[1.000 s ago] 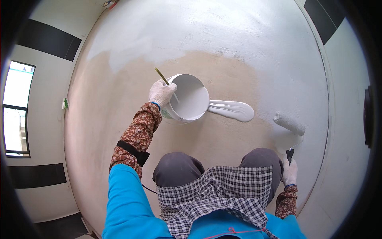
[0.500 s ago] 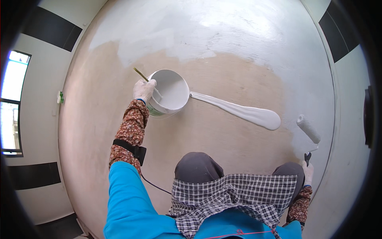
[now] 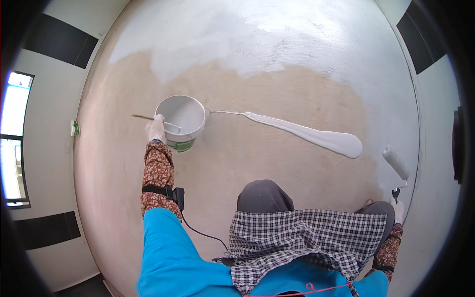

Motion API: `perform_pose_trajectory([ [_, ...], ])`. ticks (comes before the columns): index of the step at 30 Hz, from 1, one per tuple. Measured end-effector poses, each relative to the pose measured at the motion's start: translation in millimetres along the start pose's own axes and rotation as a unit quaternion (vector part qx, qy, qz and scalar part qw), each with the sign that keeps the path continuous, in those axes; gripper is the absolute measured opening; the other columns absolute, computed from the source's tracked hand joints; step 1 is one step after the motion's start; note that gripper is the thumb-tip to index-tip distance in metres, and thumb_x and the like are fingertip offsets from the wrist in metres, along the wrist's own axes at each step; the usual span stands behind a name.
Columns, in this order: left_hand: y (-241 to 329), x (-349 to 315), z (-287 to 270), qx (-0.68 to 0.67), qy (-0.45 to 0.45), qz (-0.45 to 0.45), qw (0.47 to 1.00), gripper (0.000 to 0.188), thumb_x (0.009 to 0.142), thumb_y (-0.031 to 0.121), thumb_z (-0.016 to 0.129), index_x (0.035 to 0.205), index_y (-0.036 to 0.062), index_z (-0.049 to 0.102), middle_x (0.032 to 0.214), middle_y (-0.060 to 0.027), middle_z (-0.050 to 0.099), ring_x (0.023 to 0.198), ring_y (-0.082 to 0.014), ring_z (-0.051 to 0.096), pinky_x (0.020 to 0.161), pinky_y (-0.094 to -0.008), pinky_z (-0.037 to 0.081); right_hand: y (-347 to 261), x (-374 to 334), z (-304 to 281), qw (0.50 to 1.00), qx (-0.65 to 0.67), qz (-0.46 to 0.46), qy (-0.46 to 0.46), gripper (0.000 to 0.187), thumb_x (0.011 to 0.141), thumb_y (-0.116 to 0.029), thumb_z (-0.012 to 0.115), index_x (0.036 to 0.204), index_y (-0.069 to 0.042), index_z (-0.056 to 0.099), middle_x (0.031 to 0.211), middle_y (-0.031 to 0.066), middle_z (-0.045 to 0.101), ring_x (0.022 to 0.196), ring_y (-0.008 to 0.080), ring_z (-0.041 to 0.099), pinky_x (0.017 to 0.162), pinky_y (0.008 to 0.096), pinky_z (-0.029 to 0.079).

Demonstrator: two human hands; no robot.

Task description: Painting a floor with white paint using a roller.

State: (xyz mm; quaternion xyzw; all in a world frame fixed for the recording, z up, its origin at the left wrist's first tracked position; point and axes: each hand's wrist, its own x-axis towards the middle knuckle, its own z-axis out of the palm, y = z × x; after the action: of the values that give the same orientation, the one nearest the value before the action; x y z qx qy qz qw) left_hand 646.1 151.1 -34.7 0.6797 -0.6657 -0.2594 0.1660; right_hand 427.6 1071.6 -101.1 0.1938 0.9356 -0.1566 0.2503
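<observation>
My left hand point(image 3: 156, 129), in a white glove, grips the near-left rim of a white bucket point(image 3: 197, 133) with a green patch on its side. Across that rim, by the fingers, lies a thin stick-like tool point(image 3: 142, 117); its paint-whitened end is inside the bucket. Thick white paint point(image 3: 316, 136) lies on the floor in a long streak, thin near the bucket and broad and rounded at the right. Beside my right knee, my gloved right hand point(image 3: 398, 210) is closed round the black handle of a paint roller point(image 3: 395, 162). The roller's white sleeve rests on the floor.
Glossy white coating covers the far and right floor point(image 3: 208, 29); the rest is bare beige. Walls with black panels point(image 3: 62, 40) rise at both sides, with a window point(image 3: 15, 143) at left. A cable point(image 3: 203, 232) runs from my left armband.
The bucket and my left hand have moved left, and the bucket stands more upright. The paint streak now trails thinly toward it. My right hand still holds the roller.
</observation>
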Motion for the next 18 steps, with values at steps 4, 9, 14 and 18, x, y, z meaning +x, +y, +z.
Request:
perform_pose_trajectory([
  [4,-61,-3,-10,-0.306,-0.144,-0.166,0.926,0.048,0.081,0.027,0.055,0.114,-0.0078,0.059,0.11,-0.0191,0.064,0.104,-0.0322,0.064,0.083,-0.0442,0.053,-27,-36,-13,0.999,-0.026,0.037,-0.001,0.043,0.087,-0.034,0.058,0.085,0.008,0.063,0.064,0.0143,0.061,0.062,0.0221,0.06,0.059,0.0394,0.045],
  [9,-132,-37,-50,-0.302,-0.068,-0.236,0.921,0.057,0.08,0.038,0.057,0.128,0.0069,0.053,0.116,-0.0098,0.061,0.102,-0.0263,0.062,0.076,-0.0347,0.052,-85,-63,-23,0.994,-0.054,0.061,-0.076,0.039,0.091,-0.035,0.059,0.087,0.004,0.062,0.065,0.0106,0.059,0.058,0.022,0.059,0.055,0.0378,0.045],
  [14,-173,-78,-77,-0.376,-0.028,-0.296,0.878,0.058,0.079,0.041,0.058,0.129,0.0118,0.053,0.124,-0.007,0.057,0.108,-0.0242,0.057,0.08,-0.0367,0.047,-107,-60,-22,0.982,-0.095,0.085,-0.139,0.039,0.093,-0.039,0.057,0.098,0.0,0.056,0.073,0.0168,0.062,0.06,0.029,0.063,0.056,0.0404,0.05],
  [18,-168,-138,-89,-0.388,0.034,-0.283,0.876,0.059,0.079,0.043,0.059,0.129,0.0135,0.052,0.126,-0.0058,0.056,0.112,-0.024,0.054,0.083,-0.0384,0.046,-79,-55,-28,0.977,-0.166,-0.058,-0.122,0.042,0.093,-0.042,0.057,0.104,-0.002,0.058,0.086,0.0235,0.066,0.078,0.0399,0.065,0.069,0.0452,0.052],
])
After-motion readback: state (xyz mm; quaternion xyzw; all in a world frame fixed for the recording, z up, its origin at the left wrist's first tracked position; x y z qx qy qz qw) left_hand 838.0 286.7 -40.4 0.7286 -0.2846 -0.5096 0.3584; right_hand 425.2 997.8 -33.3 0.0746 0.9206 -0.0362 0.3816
